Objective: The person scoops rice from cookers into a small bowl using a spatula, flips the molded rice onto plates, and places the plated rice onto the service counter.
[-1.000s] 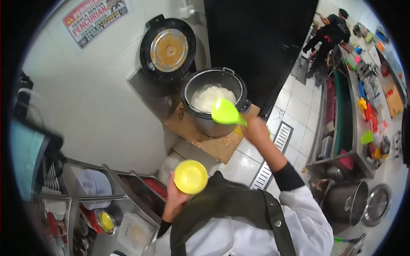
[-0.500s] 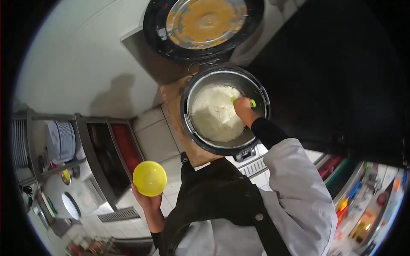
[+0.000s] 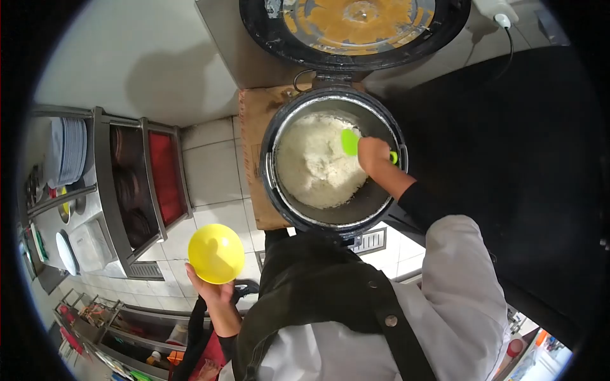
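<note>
My right hand point(image 3: 375, 155) is closed around a bright green rice paddle point(image 3: 349, 142), over the right side of a large rice cooker point(image 3: 272, 181). The paddle's blade points left above the white rice point(image 3: 311, 165) in the pot; whether it touches the rice I cannot tell. A dug, uneven patch shows in the middle of the rice. Low on the left, my left hand point(image 3: 215, 297) holds a yellow bowl point(image 3: 216, 254) from below and at its rim, with no food visible inside. The bowl is apart from the cooker.
The cooker's lid point(image 3: 365, 60) stands raised behind it, stained inside. Under the cooker is a brown board point(image 3: 254, 114). A large black surface point(image 3: 495, 159) fills the right. On the left, a metal rack point(image 3: 101, 190) holds stacked plates point(image 3: 71, 151). Another person's shoe point(image 3: 246, 289) shows near the bowl.
The view has turned and shifted. The paddle's green blade, mostly hidden before, now shows clearly beside my right hand. My left hand still holds the yellow bowl.
</note>
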Tool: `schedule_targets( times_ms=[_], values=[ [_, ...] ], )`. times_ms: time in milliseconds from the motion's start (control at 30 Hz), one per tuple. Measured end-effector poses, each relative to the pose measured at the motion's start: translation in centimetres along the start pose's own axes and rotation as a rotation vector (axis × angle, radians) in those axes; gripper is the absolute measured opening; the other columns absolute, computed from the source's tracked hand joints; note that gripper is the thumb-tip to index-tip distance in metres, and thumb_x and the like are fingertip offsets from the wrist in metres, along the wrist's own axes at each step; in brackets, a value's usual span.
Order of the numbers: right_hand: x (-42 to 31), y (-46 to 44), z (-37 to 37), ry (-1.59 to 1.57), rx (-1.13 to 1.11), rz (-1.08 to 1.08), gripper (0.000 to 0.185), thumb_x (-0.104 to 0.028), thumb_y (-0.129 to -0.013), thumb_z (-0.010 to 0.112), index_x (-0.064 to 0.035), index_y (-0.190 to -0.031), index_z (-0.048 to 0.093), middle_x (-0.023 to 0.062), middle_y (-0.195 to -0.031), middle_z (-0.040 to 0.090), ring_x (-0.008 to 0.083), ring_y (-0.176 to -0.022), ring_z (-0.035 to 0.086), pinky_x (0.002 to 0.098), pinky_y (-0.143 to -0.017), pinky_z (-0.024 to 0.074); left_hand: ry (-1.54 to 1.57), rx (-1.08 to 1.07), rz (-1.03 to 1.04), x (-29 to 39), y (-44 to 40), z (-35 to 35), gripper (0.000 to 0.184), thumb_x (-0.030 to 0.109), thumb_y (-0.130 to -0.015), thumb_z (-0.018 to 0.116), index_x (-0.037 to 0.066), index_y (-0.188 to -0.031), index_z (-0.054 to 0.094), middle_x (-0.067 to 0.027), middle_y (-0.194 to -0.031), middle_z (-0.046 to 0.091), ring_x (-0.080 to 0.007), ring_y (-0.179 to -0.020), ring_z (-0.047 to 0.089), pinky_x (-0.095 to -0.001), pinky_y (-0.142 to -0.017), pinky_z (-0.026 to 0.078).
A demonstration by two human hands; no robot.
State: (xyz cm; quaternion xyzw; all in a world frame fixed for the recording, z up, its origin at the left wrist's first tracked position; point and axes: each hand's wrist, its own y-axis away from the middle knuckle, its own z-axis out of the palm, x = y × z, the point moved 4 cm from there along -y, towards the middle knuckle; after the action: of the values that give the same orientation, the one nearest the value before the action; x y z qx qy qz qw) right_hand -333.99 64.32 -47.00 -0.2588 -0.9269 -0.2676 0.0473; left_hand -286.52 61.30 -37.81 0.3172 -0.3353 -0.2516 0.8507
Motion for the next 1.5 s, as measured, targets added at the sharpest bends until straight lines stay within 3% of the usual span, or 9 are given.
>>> schedule_targets(
  times_ms=[167, 433, 600, 833, 900, 1000, 1100, 1200, 1500],
  values=[
    [0.2, -0.4, 4.5, 0.167, -0.055, -0.008, 0.017, -0.008, -0.076, 0.057, -0.0096, -0.085, 0.071, 0.0121, -0.086, 0.069, 0.0265, -0.08, 0.068, 0.0411, -0.06, 0.0524, 0.001, -0.048, 0.016, 0.5, -0.6, 1.6, 0.069, 0.059, -0.082, 0.051, 0.009, -0.129, 0.043, -0.0127, -0.128, 0.049, -0.0318, -0.114, 0.051, -0.0485, -0.092, 0.046],
    [-2.0, -6.1, 14.7, -0.029, -0.284, 0.216, 0.017, -0.007, -0.077, 0.059, -0.0054, -0.089, 0.071, 0.0164, -0.092, 0.067, 0.0301, -0.086, 0.067, 0.0411, -0.066, 0.0541, 0.059, 0.021, 0.039, 1.3, -0.9, -3.0, 0.07, 0.059, -0.083, 0.048, 0.007, -0.13, 0.041, -0.014, -0.129, 0.048, -0.0315, -0.115, 0.05, -0.0489, -0.091, 0.046],
    [-3.5, -1.0, 8.1, -0.035, -0.206, 0.055, 0.016, -0.005, -0.076, 0.055, -0.0021, -0.082, 0.07, 0.0201, -0.087, 0.066, 0.0325, -0.082, 0.067, 0.0386, -0.066, 0.0537, 0.052, 0.021, 0.023, 0.2, -1.6, -2.7, 0.07, 0.06, -0.084, 0.046, 0.008, -0.13, 0.041, -0.0137, -0.128, 0.048, -0.0314, -0.114, 0.051, -0.0485, -0.09, 0.047],
    [-1.8, 1.1, 0.7, -0.266, -0.128, 0.025, 0.023, -0.012, -0.077, 0.057, -0.0131, -0.096, 0.069, 0.015, -0.098, 0.065, 0.03, -0.092, 0.063, 0.0395, -0.076, 0.0509, 0.049, -0.02, 0.054, 1.1, -0.8, -1.1, 0.071, 0.061, -0.083, 0.046, 0.01, -0.131, 0.041, -0.0135, -0.129, 0.048, -0.0321, -0.114, 0.051, -0.0491, -0.091, 0.046],
    [-2.4, 1.0, 1.0, -0.392, -0.211, 0.014, 0.025, -0.013, -0.078, 0.056, -0.017, -0.099, 0.068, 0.0135, -0.102, 0.064, 0.0282, -0.095, 0.062, 0.0395, -0.079, 0.05, 0.058, 0.006, 0.073, 1.4, -0.4, -1.3, 0.071, 0.061, -0.083, 0.046, 0.01, -0.132, 0.04, -0.0141, -0.129, 0.047, -0.0331, -0.115, 0.05, -0.0504, -0.091, 0.046],
    [-2.2, -3.5, 12.0, -0.275, -0.217, 0.121, 0.023, -0.012, -0.078, 0.057, -0.0081, -0.099, 0.067, 0.0167, -0.104, 0.063, 0.0309, -0.098, 0.061, 0.04, -0.082, 0.049, 0.074, 0.045, 0.114, 1.8, -0.1, -1.8, 0.071, 0.06, -0.084, 0.046, 0.009, -0.132, 0.039, -0.015, -0.13, 0.046, -0.0347, -0.115, 0.049, -0.0528, -0.092, 0.044],
    [-3.8, -5.2, 12.5, -0.159, -0.248, 0.096, 0.022, -0.009, -0.077, 0.059, -0.0027, -0.097, 0.066, 0.0174, -0.106, 0.063, 0.0318, -0.099, 0.061, 0.0405, -0.081, 0.0495, 0.091, 0.086, 0.142, 2.1, 1.2, -2.4, 0.071, 0.061, -0.083, 0.045, 0.009, -0.132, 0.039, -0.0157, -0.131, 0.045, -0.0358, -0.116, 0.048, -0.0546, -0.093, 0.042],
    [-5.3, -2.8, 3.1, -0.184, -0.253, 0.046, 0.022, -0.009, -0.077, 0.058, -0.0031, -0.098, 0.066, 0.0171, -0.103, 0.064, 0.0325, -0.097, 0.062, 0.0413, -0.081, 0.0492, 0.086, 0.101, 0.147, 2.3, 1.0, -3.4, 0.072, 0.061, -0.083, 0.046, 0.009, -0.133, 0.038, -0.0158, -0.131, 0.045, -0.036, -0.116, 0.048, -0.0548, -0.094, 0.042],
    [-6.6, -6.1, 11.0, -0.269, -0.201, -0.014, 0.023, -0.022, -0.078, 0.06, -0.0088, -0.097, 0.065, 0.0148, -0.097, 0.065, 0.0309, -0.093, 0.062, 0.0422, -0.077, 0.0491, 0.038, 0.046, 0.108, 2.2, 1.7, -3.1, 0.071, 0.06, -0.083, 0.048, 0.008, -0.131, 0.041, -0.0124, -0.129, 0.048, -0.0294, -0.114, 0.051, -0.047, -0.092, 0.046]
  ],
)
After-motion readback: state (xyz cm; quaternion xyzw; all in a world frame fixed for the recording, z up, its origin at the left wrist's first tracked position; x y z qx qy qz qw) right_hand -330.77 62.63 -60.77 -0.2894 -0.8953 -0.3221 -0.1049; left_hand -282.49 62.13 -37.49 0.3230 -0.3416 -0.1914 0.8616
